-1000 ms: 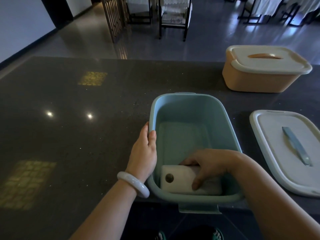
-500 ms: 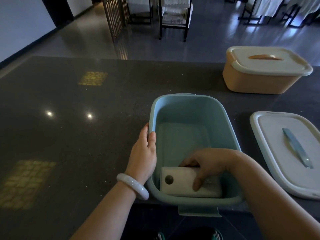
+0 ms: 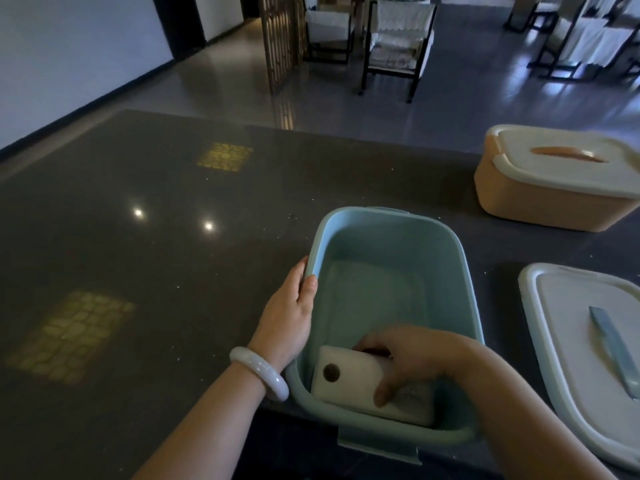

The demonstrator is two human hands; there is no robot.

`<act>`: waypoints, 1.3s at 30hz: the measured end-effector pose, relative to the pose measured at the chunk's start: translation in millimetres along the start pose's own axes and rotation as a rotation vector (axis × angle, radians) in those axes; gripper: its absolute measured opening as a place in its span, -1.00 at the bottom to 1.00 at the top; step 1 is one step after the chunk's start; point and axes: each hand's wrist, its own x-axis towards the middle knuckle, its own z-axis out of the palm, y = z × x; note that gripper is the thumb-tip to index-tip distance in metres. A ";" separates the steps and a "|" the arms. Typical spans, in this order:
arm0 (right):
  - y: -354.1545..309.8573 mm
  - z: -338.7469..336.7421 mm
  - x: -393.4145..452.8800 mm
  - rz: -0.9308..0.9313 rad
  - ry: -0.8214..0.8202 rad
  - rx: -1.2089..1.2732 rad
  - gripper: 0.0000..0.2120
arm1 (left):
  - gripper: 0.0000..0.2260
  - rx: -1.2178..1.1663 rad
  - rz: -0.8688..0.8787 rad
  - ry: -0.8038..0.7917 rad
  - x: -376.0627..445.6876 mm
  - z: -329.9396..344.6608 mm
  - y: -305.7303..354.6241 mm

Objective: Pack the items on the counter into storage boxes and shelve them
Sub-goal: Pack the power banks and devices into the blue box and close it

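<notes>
An open light-blue storage box (image 3: 446, 258) stands at the near edge of the dark counter (image 3: 138, 271). Inside it, against the near wall, lies a white rectangular item (image 3: 346, 379) with a dark round spot on its left end. My right hand (image 3: 412, 362) reaches into the box and grips this item, thumb on its near side and fingers over its far edge. My left hand (image 3: 291, 310) holds the box's left rim, thumb over the edge; a white bangle sits on that wrist.
The box's white lid (image 3: 581, 348) with a blue handle lies flat on the counter to the right. An orange storage box (image 3: 554, 188) with its white lid on stands at the back right. Chairs and a wooden screen stand on the floor beyond the counter.
The white item has settled slightly lower against the near wall of the blue box under my right hand. My left hand has stayed on the rim.
</notes>
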 end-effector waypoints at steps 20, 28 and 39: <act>-177.8 -20.6 33.3 -0.633 0.364 -0.600 -0.59 | -0.66 1.021 -0.340 0.382 -143.5 -106.3 -29.1; -301.2 52.7 71.1 -0.772 0.096 -0.949 -0.66 | -0.72 1.090 -0.689 0.491 -251.7 -157.6 -71.9; -439.5 180.2 83.0 -0.809 -0.056 -0.888 -0.56 | -0.60 0.814 -0.939 0.681 -392.4 -237.2 -158.9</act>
